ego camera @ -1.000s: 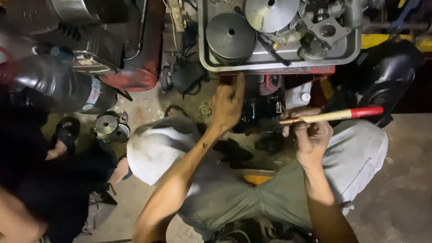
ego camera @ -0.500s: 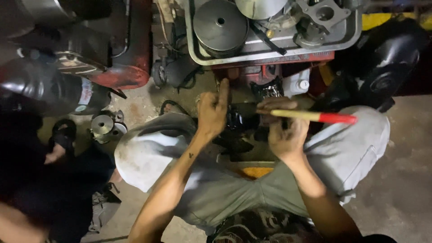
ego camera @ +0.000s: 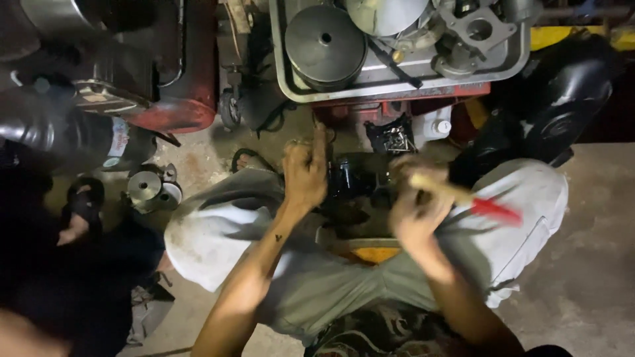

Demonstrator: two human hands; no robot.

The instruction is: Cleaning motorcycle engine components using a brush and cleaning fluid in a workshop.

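I squat over a dark oily engine part (ego camera: 357,182) on the floor between my knees. My left hand (ego camera: 305,173) rests on the part's left side, its index finger stretched upward. My right hand (ego camera: 415,205) is blurred and grips a tool with a pale wooden shaft and a red end (ego camera: 493,210), which points right over my right knee. A flat yellow piece (ego camera: 370,251) lies below the part, half hidden by my legs.
A grey metal tray (ego camera: 281,69) of round engine parts sits above on a red frame. A red machine body (ego camera: 178,99) and black cylinder (ego camera: 59,129) lie upper left. Two small metal cans (ego camera: 153,188) stand left. Another person's sandalled foot (ego camera: 78,218) shows at far left.
My right hand has dropped down and right with the tool, whose red end now tilts lower. My left hand has stayed on the dark part. The view has slid slightly left.
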